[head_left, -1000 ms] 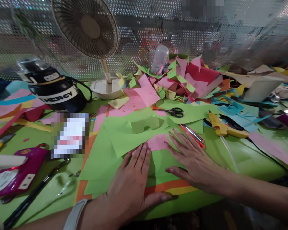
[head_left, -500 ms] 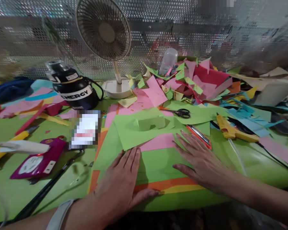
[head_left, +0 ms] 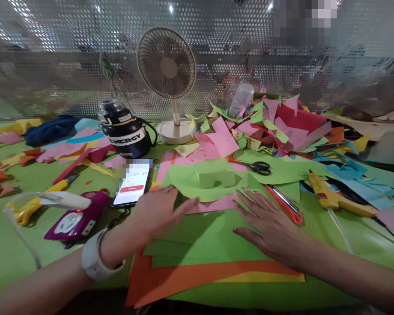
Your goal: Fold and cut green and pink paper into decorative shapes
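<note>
1. Landmark: green paper stack (head_left: 203, 236), lying flat on the green tabletop (head_left: 6, 258), its sheets slightly offset along the near edge. All places below are relative to it.
2. Left hand (head_left: 159, 210): above the stack's left part, blurred; open, thumb spread away from the fingers, grasping nothing visible. Contact with the paper: cannot tell. Pale band (head_left: 95, 258) on the wrist.
3. Right hand (head_left: 262, 218): palm down over the stack's right part; open, fingers fanned, no object gripped. Fingertips lie near the right end of the pink strip.
4. Pink strip (head_left: 213, 204): across the stack's far part, between the hands, partly covered by an upper green sheet (head_left: 179, 175).
5. Folded green piece (head_left: 215, 177): standing up on that upper sheet, at the stack's far side.
6. Orange sheet (head_left: 180, 280) and yellow sheet (head_left: 259, 277): protruding from beneath the stack's near edge.
7. Right of the stack: orange-red cutter (head_left: 285, 204), just beyond the right hand; farther right, yellow glue gun (head_left: 328, 199).
8. Beyond the stack: black-handled scissors (head_left: 262, 168), then a heap of coloured paper scraps (head_left: 265, 124); white fan (head_left: 168, 68) and black bottle (head_left: 126, 135) toward far left.
9. Left of the stack: phone (head_left: 133, 186), screen lit; purple power block (head_left: 79, 216) farther left.
</note>
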A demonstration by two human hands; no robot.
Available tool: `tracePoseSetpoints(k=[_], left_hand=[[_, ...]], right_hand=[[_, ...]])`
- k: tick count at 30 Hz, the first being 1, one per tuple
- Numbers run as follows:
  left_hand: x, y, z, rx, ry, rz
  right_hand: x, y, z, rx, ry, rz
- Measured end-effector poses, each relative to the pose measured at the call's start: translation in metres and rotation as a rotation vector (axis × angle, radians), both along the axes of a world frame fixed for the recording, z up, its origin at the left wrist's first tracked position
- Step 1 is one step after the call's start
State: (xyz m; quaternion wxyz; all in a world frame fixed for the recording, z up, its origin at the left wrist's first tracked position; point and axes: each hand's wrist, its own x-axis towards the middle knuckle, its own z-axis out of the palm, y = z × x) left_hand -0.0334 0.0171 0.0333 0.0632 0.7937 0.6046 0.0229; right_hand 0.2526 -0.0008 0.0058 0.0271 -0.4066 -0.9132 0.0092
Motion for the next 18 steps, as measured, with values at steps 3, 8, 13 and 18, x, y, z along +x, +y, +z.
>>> tracePoseSetpoints(k=[3, 8, 13, 18], left_hand=[[-0.004, 0.019, 0.007, -0.03, -0.201, 0.132], [-0.004, 0.033, 0.004, -0.339, -0.653, 0.373], [-0.014, 0.044, -0.003, -0.357, -0.911, 0.499], [-0.02, 0.036, -0.009, 0.214, -0.361, 0.347]], right_hand=[[0.001, 0.001, -0.001, -0.008, 0.014, 0.014], [0.009, -0.002, -0.004, 0.019, 0.018, 0.025], [0.01, 0.0, -0.004, 0.065, 0.02, 0.038], [0.009, -0.003, -0.009, 0.082, 0.032, -0.025]])
